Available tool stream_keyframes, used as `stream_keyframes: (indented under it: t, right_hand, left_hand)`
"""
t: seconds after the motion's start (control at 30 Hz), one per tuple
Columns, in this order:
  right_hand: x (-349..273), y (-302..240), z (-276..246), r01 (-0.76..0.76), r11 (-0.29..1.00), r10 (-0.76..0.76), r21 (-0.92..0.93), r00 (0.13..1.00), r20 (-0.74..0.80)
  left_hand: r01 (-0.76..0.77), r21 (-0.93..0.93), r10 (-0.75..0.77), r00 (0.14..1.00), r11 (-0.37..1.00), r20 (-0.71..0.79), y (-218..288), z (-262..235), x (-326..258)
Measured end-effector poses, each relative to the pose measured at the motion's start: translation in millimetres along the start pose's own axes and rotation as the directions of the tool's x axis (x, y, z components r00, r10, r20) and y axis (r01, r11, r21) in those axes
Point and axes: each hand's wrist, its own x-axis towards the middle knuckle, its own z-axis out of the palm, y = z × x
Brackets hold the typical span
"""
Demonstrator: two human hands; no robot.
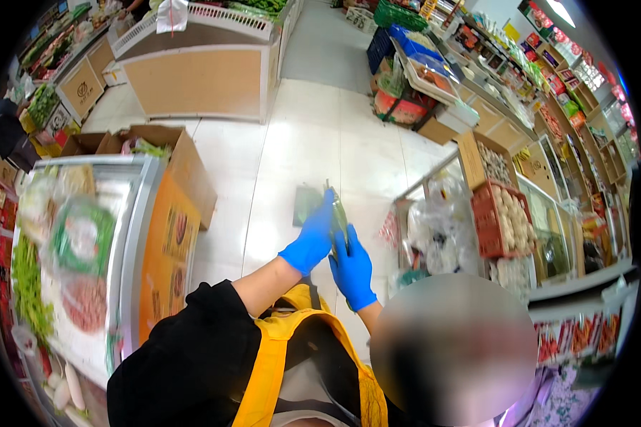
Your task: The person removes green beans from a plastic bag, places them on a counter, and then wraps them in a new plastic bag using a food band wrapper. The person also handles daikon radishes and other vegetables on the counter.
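Observation:
Both my hands wear blue gloves and meet in front of my yellow apron, above the tiled floor. Between them is a long, slim green vegetable [339, 216], held lengthwise away from me; its exact kind is too blurred to tell. My left hand [312, 240] is closed along its left side, with the fingers reaching toward its far end. My right hand [353, 269] closes on the nearer part from the right, thumb and fingers against it. Just left of the vegetable shows a blurred grey-green square patch [306, 205], which I cannot make out.
At left stands a white-topped display case [132, 213] with bagged vegetables, beside a cardboard box [192, 174]. On the right are a red crate of pale round items [504, 217] and a rack of plastic bags [441, 228]. Another person's blurred head [454, 349] is close at lower right.

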Motion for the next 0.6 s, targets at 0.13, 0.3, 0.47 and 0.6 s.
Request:
stream_keyframes:
  t: [0.13,0.3,0.47,0.6]
  right_hand:
    - [137,116,47,0.132,0.990,-0.133,-0.045,0.991,-0.024]
    - [343,154,74,-0.012,0.898,-0.065,0.440,0.985,0.161]
    - [535,183,125,0.126,0.913,-0.182,0.388,0.977,0.111]
    - [664,248,190,0.068,0.980,-0.105,0.189,0.975,0.197]
  left_hand:
    - [-0.106,-0.151,0.124,0.985,0.983,0.120,69,7,181]
    - [-0.225,0.313,0.263,0.962,0.922,-0.081,197,28,283]
    - [-0.300,0.246,0.307,0.952,0.922,0.011,273,3,451]
    - [-0.231,0.285,0.257,0.965,0.930,-0.056,346,2,592]
